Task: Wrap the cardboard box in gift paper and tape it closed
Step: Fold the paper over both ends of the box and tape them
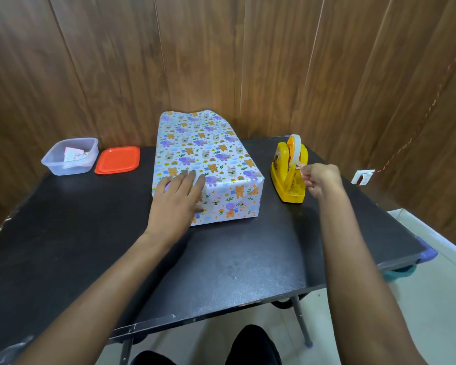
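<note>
The box [208, 156] lies in the middle of the black table [90, 233], covered in white gift paper printed with bears and elephants. Its near end shows folded flaps; the far end of the paper stands loose and open. My left hand [175, 201] presses flat on the near left corner of the box, fingers straight. To the right stands a yellow tape dispenser [287, 172] with a roll of clear tape. My right hand [319, 180] pinches the free end of the tape at the dispenser's cutter.
A clear plastic container [70, 156] with small paper bits sits at the back left, its orange lid [117, 159] beside it. A wood-panelled wall rises right behind the table. The table's right edge drops to a pale floor.
</note>
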A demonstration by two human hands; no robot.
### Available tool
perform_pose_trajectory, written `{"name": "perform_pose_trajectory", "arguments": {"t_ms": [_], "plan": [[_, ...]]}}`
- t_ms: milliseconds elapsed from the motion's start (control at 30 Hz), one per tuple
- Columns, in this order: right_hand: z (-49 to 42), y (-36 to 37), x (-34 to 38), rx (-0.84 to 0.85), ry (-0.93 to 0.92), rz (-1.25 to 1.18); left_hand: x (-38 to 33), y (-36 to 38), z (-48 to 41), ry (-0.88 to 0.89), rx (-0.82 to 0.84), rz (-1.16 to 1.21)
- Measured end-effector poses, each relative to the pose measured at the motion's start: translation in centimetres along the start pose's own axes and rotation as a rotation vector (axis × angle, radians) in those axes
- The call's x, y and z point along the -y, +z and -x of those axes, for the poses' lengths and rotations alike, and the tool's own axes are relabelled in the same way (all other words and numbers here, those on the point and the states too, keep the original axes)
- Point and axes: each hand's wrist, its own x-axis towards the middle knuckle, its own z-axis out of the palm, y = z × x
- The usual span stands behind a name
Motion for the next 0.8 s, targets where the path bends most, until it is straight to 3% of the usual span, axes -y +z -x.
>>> {"name": "perform_pose_trajectory", "arguments": {"t_ms": [500, 667, 800], "plan": [[2.0, 1.5, -1.9, 0.102, 0.255, -0.758, -0.1, 0.0, 0.0, -0.014, 0.017, 0.004], [3.1, 2.1, -1.2, 0.038, 0.232, -0.807, -0.1, -0.1, -0.1, 0.001, -0.001, 0.010], [3.9, 3.1, -1.3, -0.104, 0.139, -0.642, -0.1, -0.5, -0.3, 0.018, -0.018, 0.011]]}}
